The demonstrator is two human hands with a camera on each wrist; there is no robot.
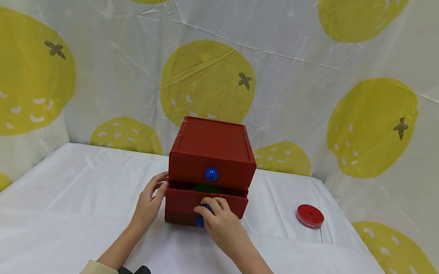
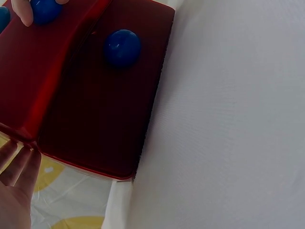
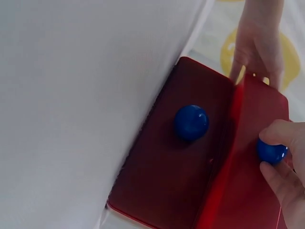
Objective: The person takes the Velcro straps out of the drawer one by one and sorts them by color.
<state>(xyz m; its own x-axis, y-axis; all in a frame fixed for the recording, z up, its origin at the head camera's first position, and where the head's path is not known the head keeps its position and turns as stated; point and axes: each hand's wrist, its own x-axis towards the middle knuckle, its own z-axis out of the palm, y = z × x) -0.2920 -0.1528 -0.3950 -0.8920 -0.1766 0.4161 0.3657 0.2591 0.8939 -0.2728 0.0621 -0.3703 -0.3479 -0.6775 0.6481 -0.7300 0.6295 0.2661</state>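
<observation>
Judging by this, the middle drawer (image 1: 185,201) would go best held level and moved straight, with even force (a skewed one could jam); seen from the head, its blue knob (image 3: 271,151) sits at the right hand's (image 1: 221,221) 10 o'clock, pinched between thumb and fingers; the left hand (image 1: 151,200), fingers loosely straight, lies at the drawer's 9 o'clock, against or just beside it, well placed for steadying the cabinet (image 1: 216,141).

Smooth drawers (image 3: 164,167) bear glossy, perhaps plastic knobs (image 3: 191,122).
</observation>
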